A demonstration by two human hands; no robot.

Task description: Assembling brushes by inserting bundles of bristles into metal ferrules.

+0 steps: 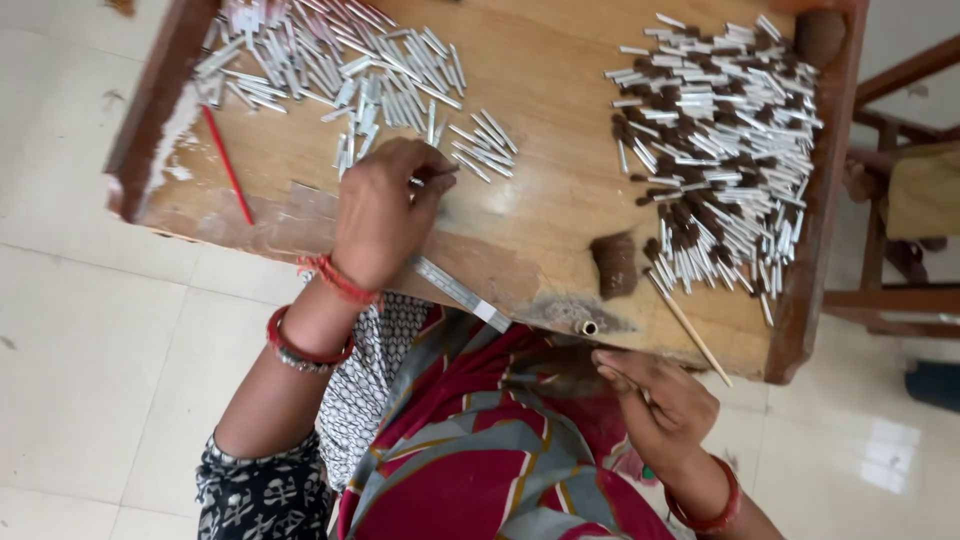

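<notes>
Paper tubes — small, silvery-white, empty — lie heaped at the far left of the wooden table, and the left hand rests at the near edge of that heap, its fingers pinched on one tube. Across the table, well apart, sits a second heap of filled tubes mixed with dark brown powder. The right hand hangs just off the near edge, over the lap, fingers closed on a thin stick; a second thin stick lies on the table edge near a dark lump of the brown stuff. A red pencil lies by the left rim.

Judging from this, the step in hand is picking up a fresh empty tube. The next move seems to call for bringing both hands together and lining tube and stick up end to end — fine work, since the tube is slim and easily crushed.
</notes>
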